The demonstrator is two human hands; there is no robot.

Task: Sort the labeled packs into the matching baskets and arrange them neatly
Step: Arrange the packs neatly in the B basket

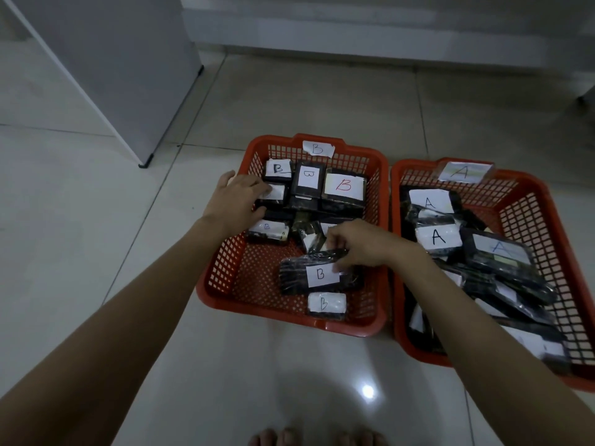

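Note:
Two red plastic baskets stand side by side on the floor. The left basket (225, 262) carries a paper tag "B" and holds several black packs with white B labels. The right basket (544, 226) is tagged "A" and is filled with black packs labeled A (437, 237). My left hand (236, 201) reaches over the left basket's rim and rests on a pack (273, 193) in the back-left row. My right hand (360, 244) pinches the top edge of a black pack labeled B (320, 274) lying near the basket's front. Another B pack (326, 303) lies just in front of it.
A white cabinet (128, 69) stands at the back left on the tiled floor, and a low white ledge runs along the back. My toes (315, 437) show at the bottom edge. Pale tiles (96, 220) surround both baskets.

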